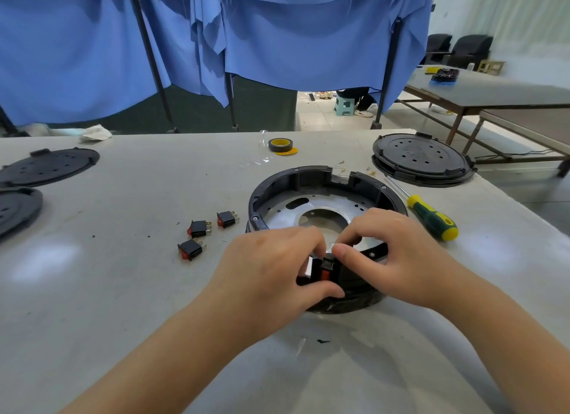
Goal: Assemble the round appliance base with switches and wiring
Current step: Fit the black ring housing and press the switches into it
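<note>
The round black appliance base (293,185) with a metal inner plate lies open side up on the table. At its near rim sits a red-and-black rocker switch (326,270). My left hand (271,268) curls round the rim at that spot, thumb below the switch. My right hand (391,253) pinches the rim and the switch's top from the right. Three loose rocker switches lie left of the base: one (227,218) nearest it, one (200,228) beside that, one (191,249) closest to me. Thin wires (339,167) with terminals poke out at the base's far notch.
A green-and-yellow screwdriver (431,217) lies right of the base. A stack of black round covers (422,159) stands at the back right; two more covers (46,165) lie at the left edge. A roll of tape (281,145) sits at the back. Blue curtains hang behind the table.
</note>
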